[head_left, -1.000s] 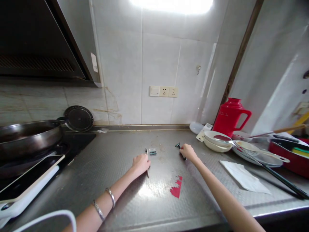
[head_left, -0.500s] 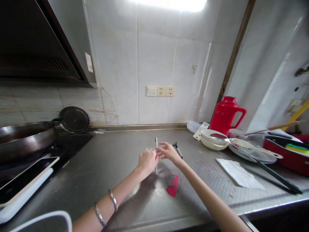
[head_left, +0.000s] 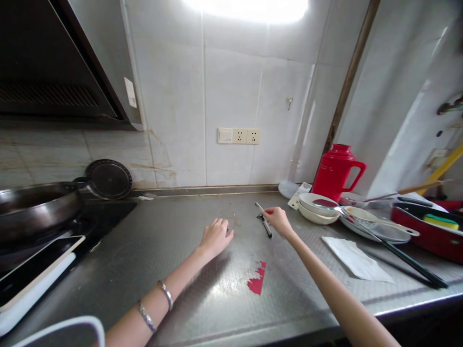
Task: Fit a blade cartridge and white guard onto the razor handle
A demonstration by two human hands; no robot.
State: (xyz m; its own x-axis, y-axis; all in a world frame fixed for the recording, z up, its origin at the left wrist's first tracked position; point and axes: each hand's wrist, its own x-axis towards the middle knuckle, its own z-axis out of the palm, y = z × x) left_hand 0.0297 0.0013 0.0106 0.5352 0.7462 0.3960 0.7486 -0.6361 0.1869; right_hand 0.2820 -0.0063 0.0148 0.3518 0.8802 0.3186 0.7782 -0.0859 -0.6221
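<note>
Above the steel counter (head_left: 162, 270), my right hand (head_left: 278, 221) pinches a thin white pen-like stick (head_left: 258, 206) whose far end looks dark. Just beneath it lies a slim black-and-white tool (head_left: 266, 227) with a dark crosswise end, its kind unclear. My left hand (head_left: 216, 236), with two silver bracelets on its arm, is low over the counter, fingers curled and thumb near them. A small dark bit shows between thumb and fingers, too small to name. Nearer to me, between the arms, a piece of red paper (head_left: 258, 282) with a jagged edge lies flat.
At left are a pan (head_left: 39, 205) on the stove, a round black lid (head_left: 109, 179) and a phone-like slab (head_left: 39, 270). At right stand a red thermos (head_left: 334, 171), stacked bowls (head_left: 316, 217), a white napkin (head_left: 356, 259), black chopsticks (head_left: 415, 264) and a red pot (head_left: 427, 233).
My hands, together around the white stick before, are now apart. The right hand has carried the stick rightward over the black-and-white tool. My left hand has shifted only slightly.
</note>
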